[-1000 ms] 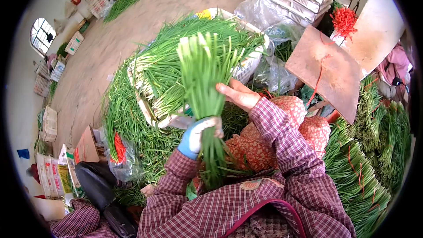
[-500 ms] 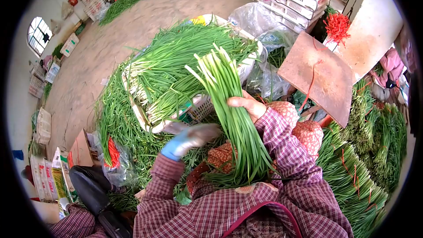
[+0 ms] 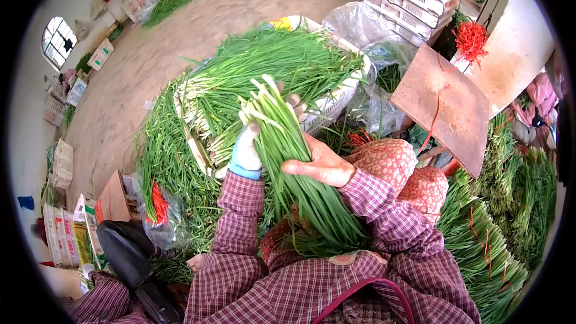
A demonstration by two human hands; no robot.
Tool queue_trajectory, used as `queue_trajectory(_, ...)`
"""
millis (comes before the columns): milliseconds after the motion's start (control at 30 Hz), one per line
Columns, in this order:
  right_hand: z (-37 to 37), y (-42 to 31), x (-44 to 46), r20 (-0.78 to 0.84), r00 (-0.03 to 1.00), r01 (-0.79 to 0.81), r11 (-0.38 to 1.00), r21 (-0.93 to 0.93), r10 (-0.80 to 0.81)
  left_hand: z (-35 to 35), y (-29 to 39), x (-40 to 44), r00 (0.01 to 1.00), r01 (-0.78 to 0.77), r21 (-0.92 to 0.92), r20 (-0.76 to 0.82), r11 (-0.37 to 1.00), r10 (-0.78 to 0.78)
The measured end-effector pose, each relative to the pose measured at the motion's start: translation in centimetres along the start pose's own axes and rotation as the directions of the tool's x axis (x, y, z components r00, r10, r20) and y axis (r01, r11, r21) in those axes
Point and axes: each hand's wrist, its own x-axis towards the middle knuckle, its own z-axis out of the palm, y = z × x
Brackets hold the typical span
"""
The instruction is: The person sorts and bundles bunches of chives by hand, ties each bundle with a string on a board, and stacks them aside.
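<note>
A bunch of long green stalks [image 3: 294, 162] leans across the middle, its pale ends up and its leaf tips down over my lap. My left hand [image 3: 247, 149], in a white and blue glove, holds the bunch near its pale ends from the left. Bare, my right hand [image 3: 321, 162] wraps round it lower down from the right, thumb across the front. Behind the hands, a white crate [image 3: 336, 103] is heaped with loose green stalks [image 3: 264, 54]. Some fingertips behind the bunch are partly hidden.
Tied bunches [image 3: 480, 246] lie at the right beside a tilted board [image 3: 444, 105]. Red ties [image 3: 471, 41] hang above it. Stacked white crates [image 3: 414, 9] stand behind. At the lower left are a person's dark boot [image 3: 126, 252] and a plastic bag [image 3: 171, 225] with red ties.
My left hand has let go, swung away and come back to the bunch near its pale ends. The bunch has tilted to the left at the top, and my right hand now grips round it.
</note>
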Motion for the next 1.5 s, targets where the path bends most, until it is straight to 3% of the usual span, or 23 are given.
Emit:
queue_trajectory(67,-0.4,-0.6,-0.6,-0.001,1.000,-0.019,0.998,-0.052,0.019,-0.7,-0.4,-0.5,1.000,-0.013,-0.060,0.016,0.998,0.014)
queue_trajectory(167,-0.6,-1.4,-0.7,-0.132,0.987,0.078,0.990,-0.120,-0.093,-0.9,-0.3,-1.0,1.000,-0.006,-0.117,-0.026,0.993,0.003)
queue_trajectory(200,-0.8,-1.9,-0.9,-0.188,0.980,0.041,0.995,-0.089,-0.057,-0.6,-0.3,-1.0,1.000,-0.006,-0.117,-0.027,0.993,0.003)
queue_trajectory(300,-0.4,-3.2,-0.5,-0.308,0.940,0.059,0.960,-0.274,-0.146,-0.3,-0.6,-1.0,0.999,-0.016,-0.162,-0.043,0.987,0.009)
queue_trajectory(400,-0.9,-3.2,-0.3,-0.330,0.843,0.095,0.722,-0.686,-0.425,-0.5,-0.6,-1.1,0.998,0.005,-0.137,-0.067,0.991,-0.015)
queue_trajectory(467,-1.2,-3.4,0.1,-0.298,0.805,0.172,0.682,-0.710,-0.513,-0.2,-0.4,-1.2,0.999,-0.015,-0.155,-0.035,0.988,0.010)
queue_trajectory(533,-0.6,-4.7,0.1,-0.350,0.808,0.140,0.731,-0.668,-0.475,-0.3,-0.1,-1.6,0.987,0.008,-0.109,-0.157,0.994,-0.025)
queue_trajectory(600,0.3,-6.5,0.1,-0.268,0.790,0.130,0.578,-0.806,-0.551,0.4,0.2,-1.5,0.984,0.005,-0.110,-0.175,0.994,-0.025)
queue_trajectory(667,0.1,-6.1,0.6,-0.157,0.823,0.126,0.445,-0.887,-0.546,0.6,0.2,-1.5,0.969,0.012,-0.003,-0.245,1.000,-0.012)
queue_trajectory(767,-0.1,-5.6,1.2,-0.196,0.817,0.126,0.499,-0.857,-0.543,2.1,0.5,-0.9,0.991,-0.038,-0.043,-0.129,0.998,0.033)
queue_trajectory(800,-0.3,-5.9,1.1,-0.262,0.859,0.075,0.614,-0.786,-0.441,2.4,0.7,-0.8,0.997,-0.057,-0.118,-0.050,0.991,0.051)
queue_trajectory(833,-0.5,-6.1,1.1,-0.316,0.891,0.014,0.714,-0.700,-0.326,2.2,0.6,-0.6,0.998,-0.050,-0.057,-0.052,0.997,0.047)
queue_trajectory(867,-0.8,-6.0,1.1,-0.314,0.892,0.014,0.714,-0.700,-0.325,2.2,0.7,-0.6,0.997,-0.052,-0.057,-0.053,0.997,0.048)
queue_trajectory(933,-1.3,-5.2,1.4,-0.315,0.922,0.067,0.894,-0.443,-0.225,2.4,1.2,-0.7,1.000,-0.015,-0.059,0.006,0.998,0.015)
queue_trajectory(1000,-1.5,-5.2,1.3,-0.304,0.921,0.077,0.879,-0.471,-0.244,2.4,1.3,-0.9,0.999,0.009,-0.080,-0.043,0.997,-0.013)
queue_trajectory(1067,-1.6,-6.0,1.0,-0.302,0.930,-0.092,0.665,-0.741,-0.208,2.4,1.4,-0.8,0.993,0.060,-0.077,-0.099,0.995,-0.068)
queue_trajectory(1100,-1.9,-6.0,0.9,-0.243,0.917,-0.076,0.460,-0.885,-0.317,2.7,1.4,-1.0,0.973,0.084,-0.021,-0.214,0.996,-0.087)
queue_trajectory(1200,-3.0,-9.0,0.9,-0.220,0.918,-0.058,0.437,-0.898,-0.329,2.9,1.6,-0.9,0.971,0.114,-0.026,-0.209,0.993,-0.117)
queue_trajectory(1233,-3.6,-9.6,1.2,-0.186,0.862,0.019,0.396,-0.918,-0.472,3.1,1.6,-0.8,0.969,0.120,-0.042,-0.214,0.992,-0.127)
queue_trajectory(1333,-3.4,-11.1,4.0,0.149,0.717,0.380,0.203,-0.902,-0.681,4.2,1.7,-0.5,0.972,0.181,0.021,-0.154,0.983,-0.176)
queue_trajectory(1400,-2.4,-10.9,6.3,0.372,0.648,0.499,0.002,-0.867,-0.664,4.1,1.7,-0.4,0.960,0.266,0.075,-0.113,0.961,-0.256)
queue_trajectory(1467,-2.1,-10.3,7.3,0.419,0.637,0.534,-0.021,-0.845,-0.647,3.0,0.4,-0.8,0.967,0.171,0.294,-0.232,0.940,-0.104)
queue_trajectory(1500,-2.0,-10.7,7.1,0.468,0.746,0.547,0.034,-0.837,-0.475,2.0,0.2,-0.8,0.972,0.194,0.310,-0.191,0.931,-0.139)
